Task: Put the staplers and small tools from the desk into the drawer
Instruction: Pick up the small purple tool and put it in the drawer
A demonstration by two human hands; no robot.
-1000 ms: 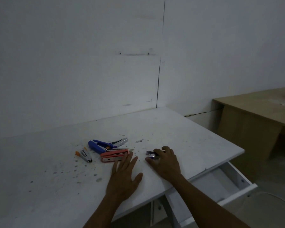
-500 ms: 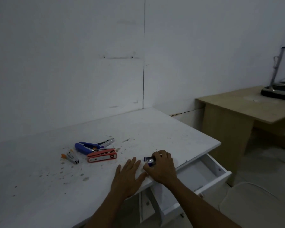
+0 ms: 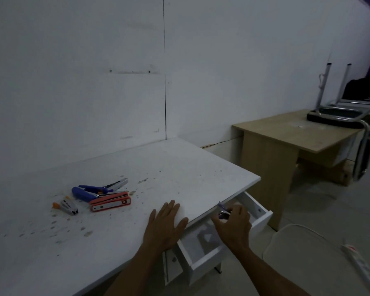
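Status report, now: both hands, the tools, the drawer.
Right hand grip shut on small stapler, over open drawer. Left hand flat on desk. Other tools on desk. Nothing in the way.

White desk top (image 3: 179, 167), speckled with small dark spots and smudges, mostly lower left of frame. On it: coral-pink stapler (image 3: 110, 203) with a white-grey side strip; blue stapler (image 3: 83, 193) with silver metal parts; second blue-handled tool (image 3: 107, 186) with a silver tip; small grey-silver tool (image 3: 67, 207) with orange ends. White drawer (image 3: 203, 246), lower centre, with a grey shadow patch inside. Small item in right hand (image 3: 235, 225) is silver with purple-blue bits (image 3: 222, 211). Walls (image 3: 73, 82) plain white-grey with a thin dark vertical seam. Right of frame: tan wood-grain desk (image 3: 286, 133), black-seated chair with chrome legs (image 3: 338, 114) on it, purple patch in upper right corner. Floor pale grey; white power strip (image 3: 363, 268) with red switch, lower right.
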